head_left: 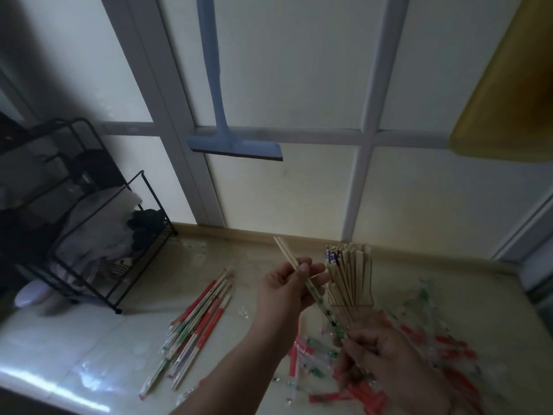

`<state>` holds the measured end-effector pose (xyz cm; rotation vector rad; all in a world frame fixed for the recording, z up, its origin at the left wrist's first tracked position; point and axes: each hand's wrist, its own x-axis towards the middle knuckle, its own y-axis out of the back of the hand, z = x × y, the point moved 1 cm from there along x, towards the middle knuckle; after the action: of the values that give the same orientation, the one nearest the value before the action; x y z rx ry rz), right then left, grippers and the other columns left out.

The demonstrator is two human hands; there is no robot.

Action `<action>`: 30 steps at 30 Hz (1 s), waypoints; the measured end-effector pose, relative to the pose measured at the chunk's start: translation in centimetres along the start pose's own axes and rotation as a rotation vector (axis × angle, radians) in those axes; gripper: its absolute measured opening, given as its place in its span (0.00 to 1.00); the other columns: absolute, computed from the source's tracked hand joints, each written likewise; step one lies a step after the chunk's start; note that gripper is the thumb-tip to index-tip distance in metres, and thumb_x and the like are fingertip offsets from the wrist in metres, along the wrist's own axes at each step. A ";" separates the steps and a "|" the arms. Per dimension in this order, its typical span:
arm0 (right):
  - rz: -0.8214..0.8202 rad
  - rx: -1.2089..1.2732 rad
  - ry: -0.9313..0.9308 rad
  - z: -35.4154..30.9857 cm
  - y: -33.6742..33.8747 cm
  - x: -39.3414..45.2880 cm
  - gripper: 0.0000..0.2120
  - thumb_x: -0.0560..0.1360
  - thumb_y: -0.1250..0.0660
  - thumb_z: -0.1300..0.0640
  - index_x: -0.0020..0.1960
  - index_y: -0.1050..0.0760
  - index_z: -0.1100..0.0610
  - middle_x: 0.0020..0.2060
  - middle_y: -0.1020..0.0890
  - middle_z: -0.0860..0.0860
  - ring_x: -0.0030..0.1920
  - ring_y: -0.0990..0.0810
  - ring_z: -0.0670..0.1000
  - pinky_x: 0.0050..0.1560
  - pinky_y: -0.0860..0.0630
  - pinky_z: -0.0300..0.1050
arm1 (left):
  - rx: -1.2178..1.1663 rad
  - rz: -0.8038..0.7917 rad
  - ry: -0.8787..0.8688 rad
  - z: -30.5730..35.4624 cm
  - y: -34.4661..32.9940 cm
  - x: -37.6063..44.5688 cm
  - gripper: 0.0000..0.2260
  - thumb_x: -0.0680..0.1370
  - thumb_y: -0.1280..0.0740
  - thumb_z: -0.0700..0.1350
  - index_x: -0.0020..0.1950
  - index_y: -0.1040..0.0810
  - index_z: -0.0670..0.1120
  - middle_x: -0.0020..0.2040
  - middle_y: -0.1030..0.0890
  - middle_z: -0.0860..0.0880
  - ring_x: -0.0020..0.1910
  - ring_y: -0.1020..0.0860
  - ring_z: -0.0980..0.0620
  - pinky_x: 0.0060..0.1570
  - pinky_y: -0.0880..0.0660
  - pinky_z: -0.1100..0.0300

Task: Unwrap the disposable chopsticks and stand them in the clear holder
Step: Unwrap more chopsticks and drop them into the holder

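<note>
Chopsticks (291, 265), a bare pair still half inside a clear sleeve (326, 313) printed in green, run slantwise between both hands above the pale counter (89, 333). Their free wooden ends stick up past the left hand (287, 289), whose thumb and fingers pinch the sticks near the middle. The right hand (386, 357) is curled round the lower end of the sleeve; its fingers are blurred, and how far the sticks reach inside them cannot be seen. Just behind the hands stands the clear holder (354, 298), packed with upright unwrapped sticks; its walls are hard to make out against the wood. To the left lies a bundle of wrapped pairs (197, 322) in red and green. Empty wrappers (443, 345) litter the counter on the right, smeared and partly covered by the right forearm. A black wire rack (98, 244) stands far left, its contents too dark to name.
</note>
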<state>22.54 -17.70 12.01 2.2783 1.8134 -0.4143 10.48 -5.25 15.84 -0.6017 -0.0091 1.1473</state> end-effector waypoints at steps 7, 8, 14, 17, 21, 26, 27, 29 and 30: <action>0.018 0.062 -0.008 0.0 0.0 0.0 0.08 0.77 0.36 0.68 0.42 0.22 0.71 0.32 0.19 0.63 0.32 0.18 0.61 0.38 0.24 0.52 | 0.096 -0.035 0.036 -1.0 -0.4 -1.2 0.09 0.81 0.37 0.40 0.56 0.21 0.37 0.49 0.15 0.40 0.48 0.16 0.44 0.41 0.20 0.57; 0.020 0.075 -0.009 0.1 0.0 -0.1 0.07 0.77 0.36 0.69 0.43 0.22 0.71 0.32 0.19 0.63 0.32 0.18 0.62 0.39 0.24 0.54 | 0.129 -0.056 0.050 -1.2 -0.4 -1.5 0.10 0.81 0.37 0.41 0.55 0.20 0.37 0.49 0.15 0.40 0.47 0.16 0.44 0.41 0.21 0.58; 0.044 0.085 0.017 -0.4 0.7 -0.4 0.08 0.77 0.37 0.69 0.41 0.22 0.70 0.30 0.20 0.62 0.27 0.19 0.59 0.29 0.24 0.46 | 0.139 -0.054 0.040 -0.1 0.1 0.0 0.13 0.81 0.38 0.47 0.56 0.21 0.38 0.52 0.15 0.41 0.50 0.16 0.42 0.49 0.20 0.51; 0.003 0.056 0.009 -0.8 1.2 -0.6 0.10 0.77 0.37 0.69 0.38 0.22 0.67 0.29 0.20 0.60 0.27 0.19 0.57 0.30 0.23 0.45 | 0.108 0.040 0.014 1.8 0.7 2.0 0.13 0.83 0.40 0.46 0.55 0.21 0.38 0.51 0.15 0.41 0.48 0.15 0.44 0.43 0.19 0.55; -0.035 0.024 -0.006 -0.5 1.5 -0.3 0.09 0.77 0.37 0.68 0.39 0.23 0.69 0.29 0.19 0.58 0.27 0.19 0.54 0.30 0.23 0.44 | 0.228 0.075 0.026 2.3 1.6 3.3 0.09 0.82 0.38 0.42 0.51 0.19 0.39 0.47 0.14 0.42 0.43 0.15 0.45 0.41 0.19 0.54; -0.069 0.018 -0.055 0.5 2.5 -0.4 0.09 0.77 0.37 0.68 0.40 0.22 0.68 0.32 0.18 0.61 0.29 0.18 0.57 0.34 0.20 0.46 | 0.176 0.205 -0.031 3.1 3.0 5.4 0.09 0.82 0.38 0.42 0.49 0.20 0.41 0.43 0.14 0.45 0.41 0.15 0.49 0.37 0.20 0.58; -0.060 0.006 -0.064 1.0 2.9 -0.5 0.08 0.77 0.36 0.68 0.41 0.22 0.69 0.34 0.18 0.61 0.29 0.18 0.58 0.34 0.20 0.47 | 0.162 0.238 -0.041 3.4 3.4 5.9 0.09 0.82 0.38 0.43 0.48 0.20 0.42 0.43 0.14 0.46 0.41 0.15 0.50 0.37 0.20 0.59; -0.034 -0.065 -0.085 2.0 4.0 -0.7 0.08 0.76 0.35 0.68 0.41 0.20 0.69 0.35 0.17 0.61 0.30 0.17 0.59 0.35 0.19 0.49 | 0.136 0.289 -0.055 4.1 4.4 6.6 0.09 0.82 0.39 0.44 0.48 0.20 0.43 0.43 0.15 0.46 0.40 0.15 0.51 0.39 0.20 0.58; -0.025 -0.130 -0.099 2.7 4.6 -0.8 0.09 0.76 0.35 0.68 0.40 0.20 0.68 0.35 0.16 0.61 0.31 0.17 0.59 0.37 0.18 0.51 | 0.114 0.312 -0.061 4.4 5.1 6.9 0.09 0.83 0.39 0.44 0.48 0.21 0.43 0.43 0.15 0.46 0.40 0.15 0.51 0.39 0.20 0.58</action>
<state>26.63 -20.35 9.66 2.1128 1.7682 -0.3936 7.79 3.96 15.23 -0.4765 0.1002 1.4582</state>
